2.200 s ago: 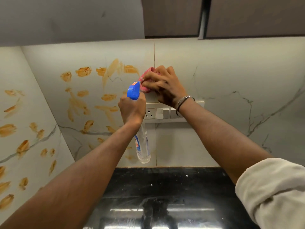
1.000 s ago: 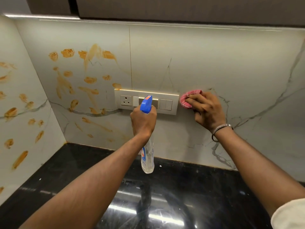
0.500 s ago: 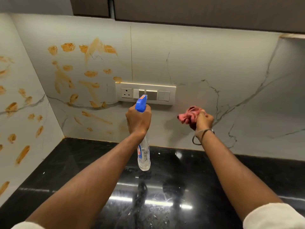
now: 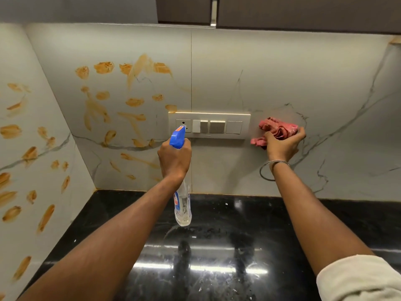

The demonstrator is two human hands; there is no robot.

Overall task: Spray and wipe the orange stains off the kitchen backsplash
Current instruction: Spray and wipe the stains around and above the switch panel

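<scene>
Grasping spray bottle point(image 4: 182, 205) by its neck, left hand point(image 4: 175, 160); right hand point(image 4: 283, 144) clenches soft, bunched cloth point(image 4: 276, 131); bottle judged light, near-empty.

Orange stains point(image 4: 134, 102) on grey-veined white backsplash point(image 4: 282, 72), pink cloth point(image 4: 276, 131), blue-topped clear spray bottle point(image 4: 183, 205), black countertop point(image 4: 217, 257)

The left hand point(image 4: 174, 158) is gripping a clear spray bottle point(image 4: 182, 205) by its blue trigger head, nozzle aiming toward the switch plate point(image 4: 209, 127). The right hand point(image 4: 283, 144) is clutching a bunched pink cloth point(image 4: 276, 129), seemingly touching the marble backsplash point(image 4: 282, 72). Orange stains point(image 4: 121, 101) are covering the tiles left of the plate.
</scene>
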